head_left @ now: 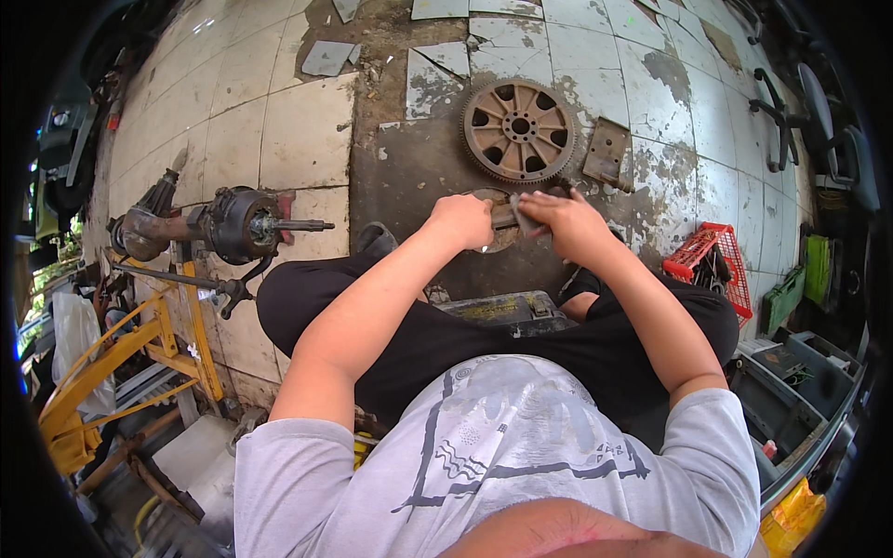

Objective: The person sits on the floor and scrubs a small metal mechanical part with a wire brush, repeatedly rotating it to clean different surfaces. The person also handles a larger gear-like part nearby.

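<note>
Just past my knees, my left hand has its fingers closed on the left side of a round flat metal part, perhaps a disc. Its middle is partly covered by both hands. My right hand presses a small grey flat pad against the right of that part; whether it is sandpaper or cloth I cannot tell. Directly beyond the hands lies a big rusty flywheel with a toothed rim, spokes and bolt holes round its centre.
A rusty metal plate lies right of the flywheel. At the right stand a red plastic basket of tools and a grey toolbox. An axle assembly with a protruding shaft sits left, by a yellow metal frame. Broken tiles lie ahead.
</note>
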A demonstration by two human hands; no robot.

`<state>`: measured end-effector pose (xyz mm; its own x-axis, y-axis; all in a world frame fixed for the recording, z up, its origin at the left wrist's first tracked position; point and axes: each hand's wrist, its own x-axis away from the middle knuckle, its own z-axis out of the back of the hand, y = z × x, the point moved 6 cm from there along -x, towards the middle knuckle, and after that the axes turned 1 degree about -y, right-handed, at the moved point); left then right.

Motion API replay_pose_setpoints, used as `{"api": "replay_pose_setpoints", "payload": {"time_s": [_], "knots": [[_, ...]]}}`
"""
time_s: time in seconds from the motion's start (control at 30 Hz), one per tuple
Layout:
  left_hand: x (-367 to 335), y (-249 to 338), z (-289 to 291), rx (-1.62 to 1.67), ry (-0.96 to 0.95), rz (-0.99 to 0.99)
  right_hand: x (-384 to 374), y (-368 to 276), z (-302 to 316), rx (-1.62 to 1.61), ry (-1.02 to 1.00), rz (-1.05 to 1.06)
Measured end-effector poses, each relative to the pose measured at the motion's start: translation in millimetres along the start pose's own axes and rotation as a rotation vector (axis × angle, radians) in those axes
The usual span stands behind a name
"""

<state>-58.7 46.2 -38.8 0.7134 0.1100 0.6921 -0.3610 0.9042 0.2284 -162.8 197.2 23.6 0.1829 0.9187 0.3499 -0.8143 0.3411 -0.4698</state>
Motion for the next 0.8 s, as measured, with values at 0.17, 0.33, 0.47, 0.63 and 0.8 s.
{"api": "replay_pose_setpoints", "payload": {"time_s": [0.17, 0.33, 0.47, 0.63, 0.8], "knots": [[6.1, 3.0, 4.5, -0.024, -0.021, -0.01, -5.1, -2.9, 19.4, 0.023, 0.051, 0.049], [0.5, 0.5, 1.2, -0.011, 0.004, -0.014, -11.2, 9.1, -0.7, 0.076, 0.045, -0.065], [3.9, 0.5, 3.8, -0.029, -0.019, -0.004, -7.0, -6.9, 20.6, 0.145, 0.081, 0.036], [0.1, 0.8, 1.4, -0.006, -0.007, -0.006, -8.4, 10.1, -7.1, 0.234, 0.024, -0.045], [3.5, 2.9, 3.2, -0.044, -0.017, -0.006, -0.8, -18.0, 14.5, 0.1, 0.083, 0.116]]}}
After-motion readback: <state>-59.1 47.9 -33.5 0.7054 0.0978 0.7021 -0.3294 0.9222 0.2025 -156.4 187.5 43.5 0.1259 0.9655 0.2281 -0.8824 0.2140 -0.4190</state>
